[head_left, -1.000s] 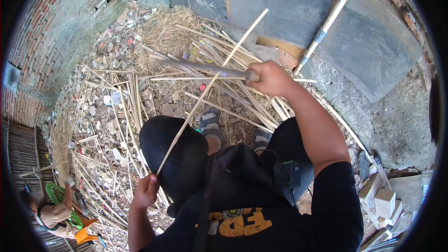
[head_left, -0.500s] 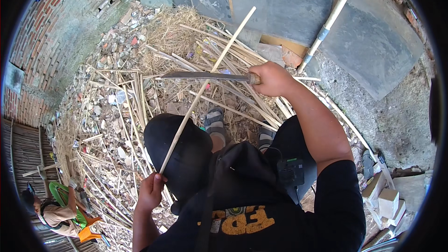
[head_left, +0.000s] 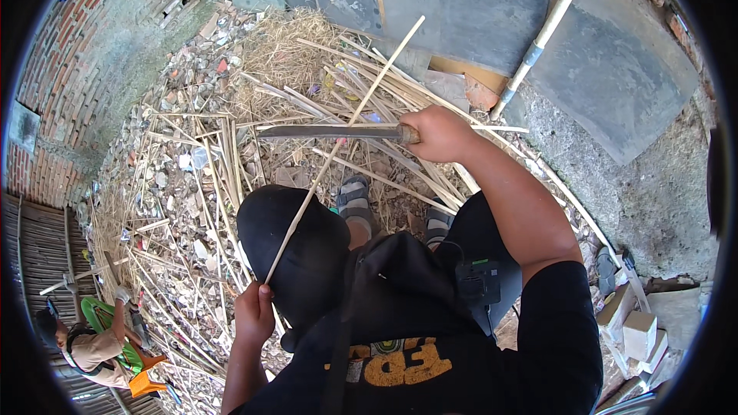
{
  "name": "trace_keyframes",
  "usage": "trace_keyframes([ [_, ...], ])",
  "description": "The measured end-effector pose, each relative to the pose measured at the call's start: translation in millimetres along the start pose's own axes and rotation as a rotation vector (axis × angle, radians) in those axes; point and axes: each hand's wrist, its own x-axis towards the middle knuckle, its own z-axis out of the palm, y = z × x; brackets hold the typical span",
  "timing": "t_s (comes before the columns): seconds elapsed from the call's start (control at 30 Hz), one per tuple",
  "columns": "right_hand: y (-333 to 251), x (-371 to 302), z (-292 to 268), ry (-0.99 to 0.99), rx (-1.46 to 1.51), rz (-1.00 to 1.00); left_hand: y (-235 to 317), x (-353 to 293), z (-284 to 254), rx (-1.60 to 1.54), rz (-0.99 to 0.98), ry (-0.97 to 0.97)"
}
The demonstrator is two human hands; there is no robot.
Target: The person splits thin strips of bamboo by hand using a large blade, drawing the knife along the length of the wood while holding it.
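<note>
My left hand (head_left: 254, 313) is closed round the near end of a long, thin bamboo strip (head_left: 301, 214). The strip slants up and away to the right, past my dark cap. In my right hand (head_left: 440, 134) is the wooden handle of a machete (head_left: 323, 131). Its long dark blade points left and lies across the strip beyond my knees. I cannot tell whether the blade's edge presses into the strip or just rests over it.
Split bamboo strips (head_left: 411, 96) lie in a loose heap beyond my feet, beside a mound of dry shavings (head_left: 288, 50). Stony rubble (head_left: 165, 184) covers the ground. A pale pole (head_left: 546, 31) leans against grey panels. At far left sits another person (head_left: 100, 353); white blocks (head_left: 639, 334) stand right.
My right hand has drawn the machete slightly left and toward me along the strip. My left hand has shifted a little to the right, and the strip's far end has moved slightly right.
</note>
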Motion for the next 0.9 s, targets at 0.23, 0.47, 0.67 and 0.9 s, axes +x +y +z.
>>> trace_keyframes([
  [0.23,-7.3,10.2,5.5,-0.076,0.058,-0.064,-4.4,1.6,2.9,0.035,0.037,-0.003],
  [0.47,-5.9,9.6,8.0,-0.013,0.069,-0.033,-4.1,-1.2,7.3,0.097,-0.017,0.001],
  [0.67,-5.5,9.1,5.7,-0.145,0.067,-0.015,-6.7,-1.1,10.8,0.144,-0.028,-0.005],
  [0.9,-18.3,5.7,6.5,-0.048,-0.022,-0.039,-8.8,1.8,1.9,0.066,0.01,-0.064],
])
